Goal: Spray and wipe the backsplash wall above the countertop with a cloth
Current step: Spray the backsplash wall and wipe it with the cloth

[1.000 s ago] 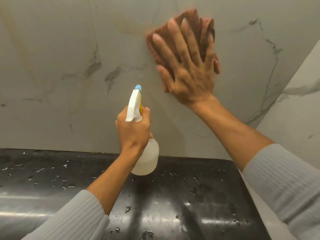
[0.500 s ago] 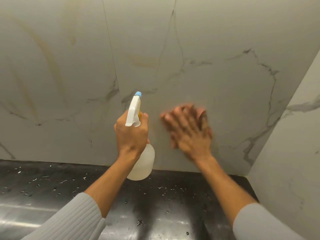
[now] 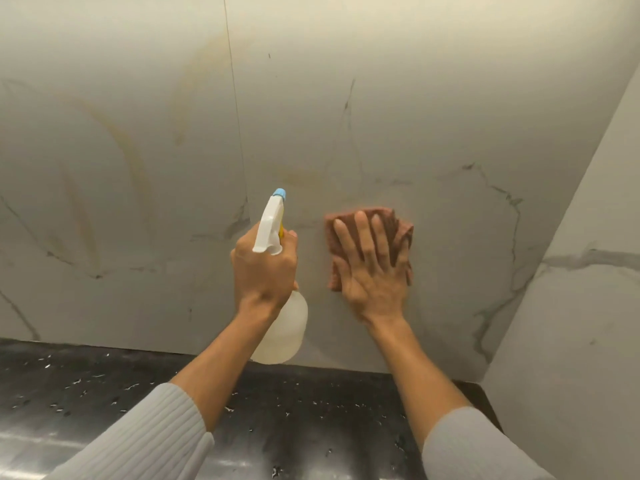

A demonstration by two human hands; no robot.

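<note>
Both hands engaged: right hand (image 3: 375, 271), fingers spread flat, presses cloth (image 3: 403, 233) to backsplash (image 3: 450, 116); left hand (image 3: 265, 268) grips spray bottle (image 3: 280, 327) just beside, nozzle aimed at wall above cloth.

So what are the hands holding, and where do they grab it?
The left hand grips the spray bottle around its neck, below the trigger head. The right hand presses a brown cloth flat against the wall.

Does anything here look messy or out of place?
Yes: yellowish streaks arc across the wall left of the cloth, like unwiped smears, and pale droplets speckle the dark countertop.
</note>
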